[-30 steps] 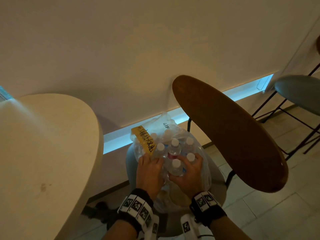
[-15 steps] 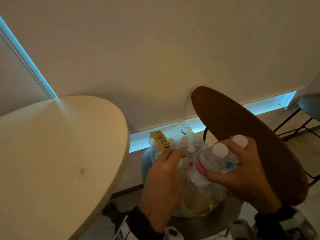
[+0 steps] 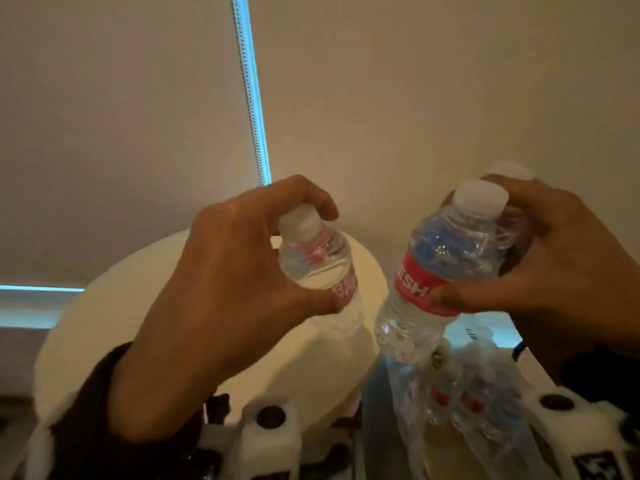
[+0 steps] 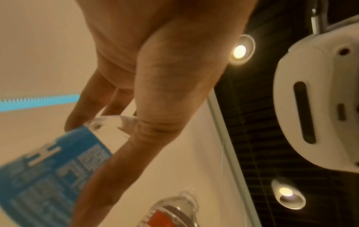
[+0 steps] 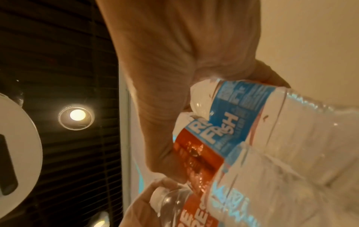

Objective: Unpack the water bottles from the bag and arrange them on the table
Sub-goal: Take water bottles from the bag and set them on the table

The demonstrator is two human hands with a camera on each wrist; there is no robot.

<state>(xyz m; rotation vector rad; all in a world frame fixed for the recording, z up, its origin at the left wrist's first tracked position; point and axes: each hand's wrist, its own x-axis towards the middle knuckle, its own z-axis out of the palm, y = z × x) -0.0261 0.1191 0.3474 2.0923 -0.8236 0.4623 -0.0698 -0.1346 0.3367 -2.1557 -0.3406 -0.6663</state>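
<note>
My left hand (image 3: pixel 325 258) grips one small clear water bottle (image 3: pixel 304 268) by its shoulder, just under the white cap, and holds it above the cream round table (image 3: pixel 86 323). In the left wrist view this bottle's blue label (image 4: pixel 54 169) lies under the thumb. To the right, my right hand (image 3: pixel 485 244) grips two bottles at once: a front bottle (image 3: pixel 426 271) with a red label and a second bottle (image 3: pixel 510 169) behind it, of which only the cap shows. Both bottles (image 5: pixel 239 110) fill the right wrist view. Below them stands the clear plastic bag (image 3: pixel 467 393) with several bottles inside.
The bag sits on a grey seat (image 3: pixel 374 410) right of the table. A pale blind with a bead cord (image 3: pixel 251 98) and blue light strips fills the background. White wrist camera mounts (image 3: pixel 263 438) show at the bottom edge.
Both hands came up out of the bag. The left hand now grips a bottle, and the right hand has lifted its two bottles higher. The view swung left and up toward the table.
</note>
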